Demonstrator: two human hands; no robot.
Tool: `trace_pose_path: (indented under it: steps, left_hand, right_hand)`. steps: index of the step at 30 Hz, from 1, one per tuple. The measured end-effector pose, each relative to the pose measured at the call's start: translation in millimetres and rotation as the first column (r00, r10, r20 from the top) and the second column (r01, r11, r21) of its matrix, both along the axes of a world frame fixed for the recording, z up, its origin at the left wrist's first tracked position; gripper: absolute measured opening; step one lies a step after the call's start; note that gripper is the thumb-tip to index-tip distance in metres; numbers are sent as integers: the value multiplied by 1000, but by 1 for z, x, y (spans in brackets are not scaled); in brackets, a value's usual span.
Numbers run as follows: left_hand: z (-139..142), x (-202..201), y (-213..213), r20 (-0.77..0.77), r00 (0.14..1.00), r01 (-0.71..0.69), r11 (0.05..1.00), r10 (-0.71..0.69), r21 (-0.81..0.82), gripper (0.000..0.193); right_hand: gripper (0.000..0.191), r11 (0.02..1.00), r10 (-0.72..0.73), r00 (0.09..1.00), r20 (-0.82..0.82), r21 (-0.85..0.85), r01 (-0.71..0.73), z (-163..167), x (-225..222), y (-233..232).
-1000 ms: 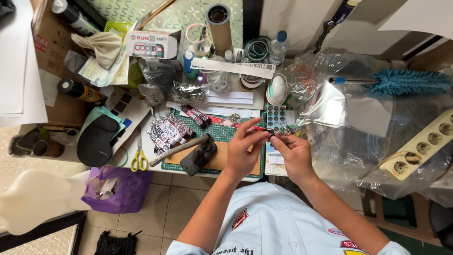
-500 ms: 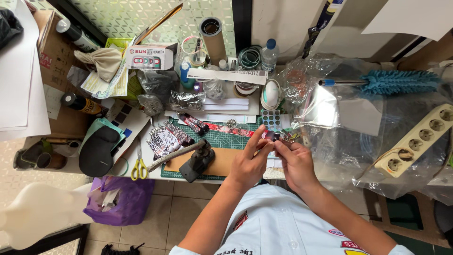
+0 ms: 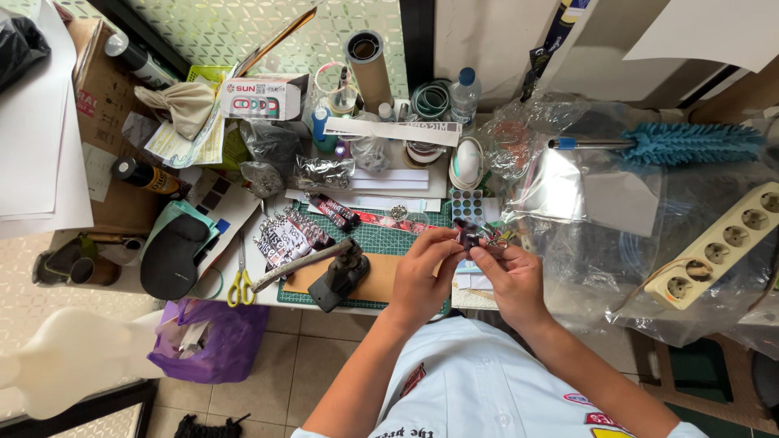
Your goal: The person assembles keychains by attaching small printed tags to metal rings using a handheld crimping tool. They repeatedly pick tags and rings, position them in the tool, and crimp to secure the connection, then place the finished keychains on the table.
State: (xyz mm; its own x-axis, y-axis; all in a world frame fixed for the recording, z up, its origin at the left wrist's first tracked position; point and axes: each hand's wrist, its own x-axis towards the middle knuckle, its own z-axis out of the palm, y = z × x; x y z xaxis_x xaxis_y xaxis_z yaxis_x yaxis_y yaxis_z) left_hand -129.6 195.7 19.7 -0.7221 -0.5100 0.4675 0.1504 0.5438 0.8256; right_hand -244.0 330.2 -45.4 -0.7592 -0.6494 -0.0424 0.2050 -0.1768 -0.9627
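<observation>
Small dark keychain charm, perhaps with metal ring, held above the green mat.

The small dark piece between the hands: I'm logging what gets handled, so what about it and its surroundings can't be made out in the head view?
- Small dark piece: too small, and partly covered by the fingers of the left hand and right hand; its kind is unclear.
- Green cutting mat: its near right part is hidden under the hands.
- Power strip: its far end is cut off by the right edge.

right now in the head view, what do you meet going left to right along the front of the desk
black mouse pad → yellow scissors → black hand press → left hand → right hand → cream power strip
</observation>
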Motion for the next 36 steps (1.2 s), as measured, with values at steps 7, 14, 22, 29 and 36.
trace_pose_path:
  steps: [7, 14, 22, 29, 36]
  left_hand:
    - [-3, 3, -8, -30, 994, 109, 973, -105, 206, 13]
    - [-19, 13, -12, -42, 991, 132, 966, -126, 221, 14]
    - [-32, 25, -8, -97, 982, 188, 818, -161, 544, 8]
    - [-39, 40, -15, -5, 983, 157, 819, -185, 552, 6]
    - [-46, 51, -41, 266, 939, 37, 832, -219, 554, 15]
  right_hand:
    - [19, 998, 63, 994, -88, -1, -63, 1, 3, 2]
    - [13, 978, 106, 897, -428, 208, -16, 23, 10, 5]
    - [12, 982, 162, 735, -659, 178, -57, 62, 20, 0]
    - [15, 992, 92, 613, -784, 122, 8, 66, 39, -10]
    - [13, 968, 123, 821, -558, 248, 24, 14, 59, -23]
